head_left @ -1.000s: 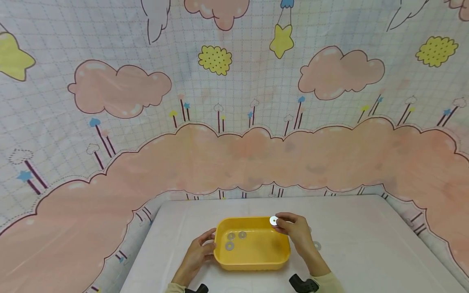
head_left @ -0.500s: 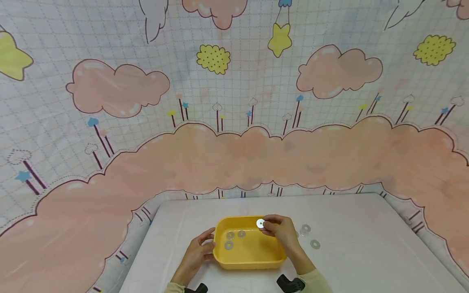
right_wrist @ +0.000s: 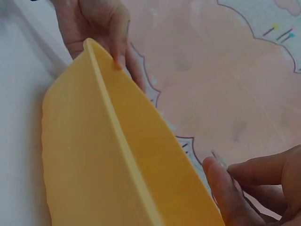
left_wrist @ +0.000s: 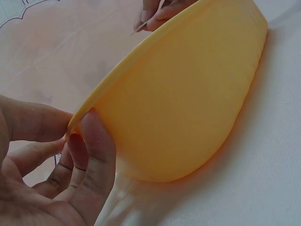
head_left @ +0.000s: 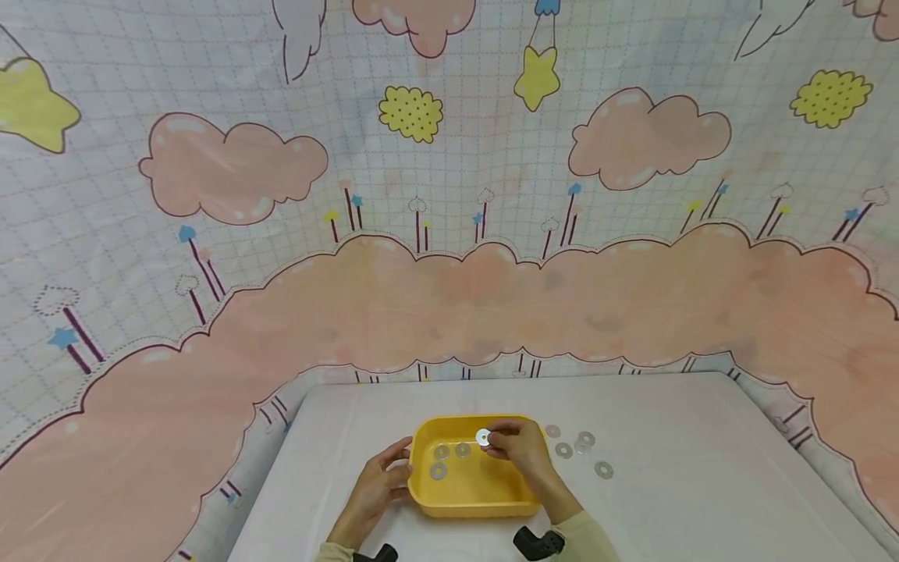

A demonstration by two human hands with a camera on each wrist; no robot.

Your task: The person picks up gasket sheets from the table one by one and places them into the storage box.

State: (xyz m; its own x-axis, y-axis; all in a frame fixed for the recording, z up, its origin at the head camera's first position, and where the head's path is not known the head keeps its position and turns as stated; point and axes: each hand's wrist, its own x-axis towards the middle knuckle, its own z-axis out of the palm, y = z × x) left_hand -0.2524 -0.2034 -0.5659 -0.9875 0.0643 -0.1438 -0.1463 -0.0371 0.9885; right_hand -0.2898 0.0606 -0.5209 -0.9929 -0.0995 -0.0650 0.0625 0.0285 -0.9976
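Note:
A yellow plastic tray (head_left: 477, 511) stands on the white table, with 3 flat metal washers (head_left: 438, 471) lying in its left part. My left hand (head_left: 375, 485) pinches the tray's left rim; in the left wrist view the thumb (left_wrist: 99, 141) presses the outer wall and a finger lies over the rim. Above the tray's right half, my right hand (head_left: 521, 451) pinches a shiny washer (head_left: 483, 437) between thumb and fingers. That washer shows edge-on in the right wrist view, apart from the tray.
Several more washers (head_left: 564, 450) lie on the white table (head_left: 674, 468) to the right of the tray. A cloth printed with clouds and stars (head_left: 449, 304) hangs behind the table. A dark wrist strap (head_left: 538, 544) shows on the right sleeve.
My right hand has moved left with the washer, from the tray's right rim to over its inside. More washers on the table have come into sight. The left hand keeps its hold.

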